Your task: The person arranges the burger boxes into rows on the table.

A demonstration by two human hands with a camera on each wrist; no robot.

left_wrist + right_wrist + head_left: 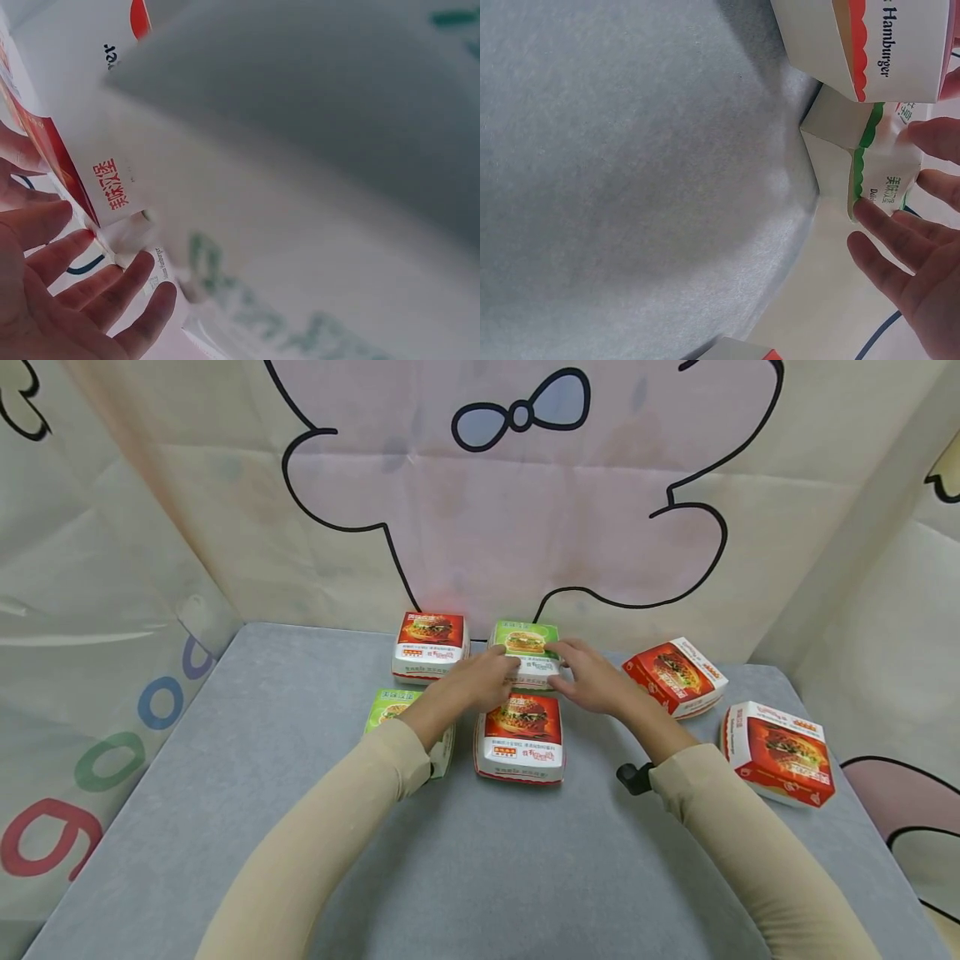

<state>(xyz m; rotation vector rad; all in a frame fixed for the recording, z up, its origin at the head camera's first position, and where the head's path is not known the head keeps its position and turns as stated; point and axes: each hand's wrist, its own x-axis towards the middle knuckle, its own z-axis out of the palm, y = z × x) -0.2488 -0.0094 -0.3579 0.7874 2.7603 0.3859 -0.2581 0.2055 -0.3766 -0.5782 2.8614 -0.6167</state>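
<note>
Green-topped hamburger box (527, 642), burger picture on lid, white walls with scalloped green trim, positioned at rear of grey table (487, 877) behind red-topped hamburger box (522, 722), left hand (482, 680) and right hand (594, 678) at opposite sides, fingers spread.

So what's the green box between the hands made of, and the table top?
The green box looks like thin, smooth cardboard: it has crisp folds and a scalloped printed edge. The table top may be covered in matte grey cloth, as it's finely speckled without shine, but I can't be sure.
</note>
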